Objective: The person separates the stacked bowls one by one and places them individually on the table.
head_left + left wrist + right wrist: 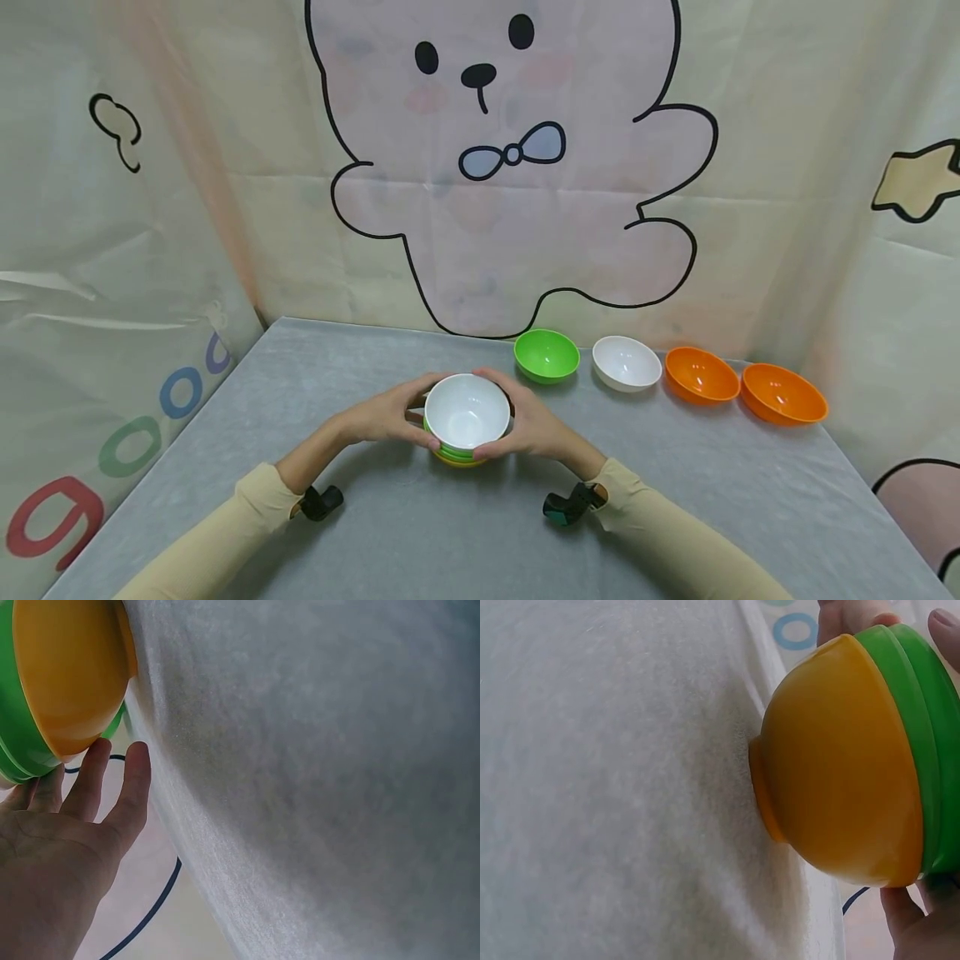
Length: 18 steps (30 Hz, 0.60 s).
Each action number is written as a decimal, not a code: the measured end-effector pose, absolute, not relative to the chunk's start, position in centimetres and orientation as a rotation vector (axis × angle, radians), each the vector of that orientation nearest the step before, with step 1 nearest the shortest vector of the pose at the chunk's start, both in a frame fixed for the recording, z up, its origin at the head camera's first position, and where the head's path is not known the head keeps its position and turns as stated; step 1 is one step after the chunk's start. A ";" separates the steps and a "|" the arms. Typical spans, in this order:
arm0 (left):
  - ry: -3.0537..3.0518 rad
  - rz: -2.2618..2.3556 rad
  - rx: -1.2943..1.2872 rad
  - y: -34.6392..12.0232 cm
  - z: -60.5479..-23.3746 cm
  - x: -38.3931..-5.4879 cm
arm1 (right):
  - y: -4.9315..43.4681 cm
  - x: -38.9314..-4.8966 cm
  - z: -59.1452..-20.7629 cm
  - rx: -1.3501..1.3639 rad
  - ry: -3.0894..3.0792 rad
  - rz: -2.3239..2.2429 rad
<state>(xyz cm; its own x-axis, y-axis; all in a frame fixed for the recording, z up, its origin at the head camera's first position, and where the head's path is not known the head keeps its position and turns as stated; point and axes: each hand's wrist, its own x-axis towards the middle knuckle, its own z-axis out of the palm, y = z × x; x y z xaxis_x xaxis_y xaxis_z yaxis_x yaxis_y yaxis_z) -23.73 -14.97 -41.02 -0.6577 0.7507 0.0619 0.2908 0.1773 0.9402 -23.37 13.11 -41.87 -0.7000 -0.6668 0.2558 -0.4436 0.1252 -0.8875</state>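
A stack of bowls stands at the middle of the table, a white bowl (467, 412) on top. Below it show green bowl rims (907, 697), and an orange-yellow bowl (840, 765) forms the bottom. My left hand (386, 414) grips the stack from the left, its thumb at the near side. From the right, my right hand (536, 421) holds the same stack, fingers curved round the far side. In the left wrist view, the left fingers (90, 776) touch the stack's side. The lowest bowl's foot is at or just above the cloth; I cannot tell which.
Along the table's back right runs a row: a green bowl (547, 357), a white bowl (627, 363), an orange bowl (702, 375) and another orange bowl (783, 393). Grey cloth covers the table (420, 542). A printed curtain (262, 167) hangs behind and at both sides.
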 end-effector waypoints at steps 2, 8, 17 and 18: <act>2.045 1.479 0.980 -15.0 -41.0 -23.7 | 13.1 -23.4 -41.9 -1.106 2.192 -1.617; 2.053 1.473 0.975 -14.9 -40.9 -23.7 | 13.2 -23.4 -41.8 -1.122 2.181 -1.640; 2.032 1.486 0.987 -15.0 -41.0 -23.7 | 14.0 -23.4 -40.6 -1.158 2.162 -1.730; 2.033 1.485 0.986 -15.0 -41.0 -23.7 | 14.1 -23.4 -40.5 -1.163 2.162 -1.739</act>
